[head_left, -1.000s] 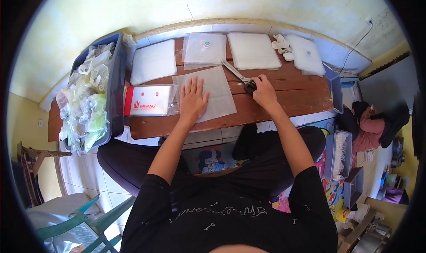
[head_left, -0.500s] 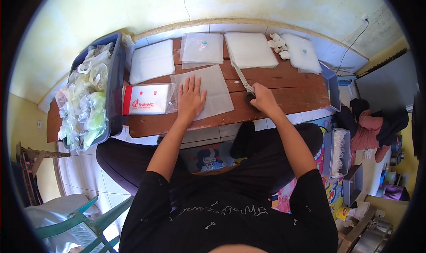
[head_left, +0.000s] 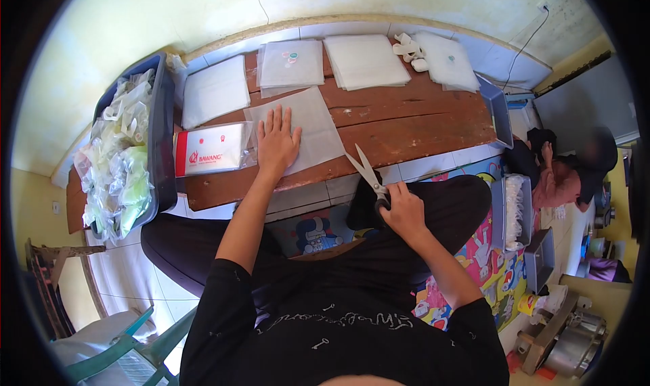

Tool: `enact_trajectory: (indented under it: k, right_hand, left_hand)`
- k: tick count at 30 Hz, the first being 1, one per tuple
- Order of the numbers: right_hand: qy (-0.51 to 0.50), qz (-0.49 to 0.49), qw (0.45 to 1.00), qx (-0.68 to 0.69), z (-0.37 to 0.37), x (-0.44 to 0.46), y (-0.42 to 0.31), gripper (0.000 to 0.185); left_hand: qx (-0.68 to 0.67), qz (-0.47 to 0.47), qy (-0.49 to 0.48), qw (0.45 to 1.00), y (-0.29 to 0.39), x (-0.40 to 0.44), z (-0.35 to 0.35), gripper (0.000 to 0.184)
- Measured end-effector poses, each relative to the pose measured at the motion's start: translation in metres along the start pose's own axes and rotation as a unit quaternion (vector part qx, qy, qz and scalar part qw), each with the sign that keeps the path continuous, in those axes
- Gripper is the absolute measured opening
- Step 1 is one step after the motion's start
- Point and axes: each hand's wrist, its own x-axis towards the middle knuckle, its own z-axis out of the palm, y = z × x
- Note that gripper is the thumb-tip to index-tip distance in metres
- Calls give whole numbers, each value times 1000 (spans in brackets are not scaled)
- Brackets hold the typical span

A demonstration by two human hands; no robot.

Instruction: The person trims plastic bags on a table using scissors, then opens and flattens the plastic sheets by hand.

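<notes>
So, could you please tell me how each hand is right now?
Left hand: open, palm down on a plastic sheet.
Right hand: closed on the scissors by the handles, blades apart.

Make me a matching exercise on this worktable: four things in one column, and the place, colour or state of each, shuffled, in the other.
Column 1
1. Left hand
2. Scissors
3. Packet
4. Bin

Column 2
A. Red and white, lettered BAWANG
B. Heaped with plastic bags
C. Blades apart, held in the right hand
D. Flat on a translucent sheet, fingers pointing away from the person

Right pairs: 1-D, 2-C, 3-A, 4-B
</notes>
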Motion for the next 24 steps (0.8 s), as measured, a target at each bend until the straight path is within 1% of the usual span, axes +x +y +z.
enact_trajectory:
  k: [6, 10, 24]
  right_hand:
    - [4, -1, 1000, 4, 13, -13, -2, 37]
    - [14, -15, 1000, 5, 15, -9, -3, 37]
    - [14, -9, 1000, -17, 26, 9, -13, 37]
  left_hand:
    - [4, -1, 0, 1000, -2, -1, 1, 62]
    - [1, -2, 3, 1000, -1, 1, 2, 62]
    - [10, 4, 19, 1000, -3, 1, 6, 61]
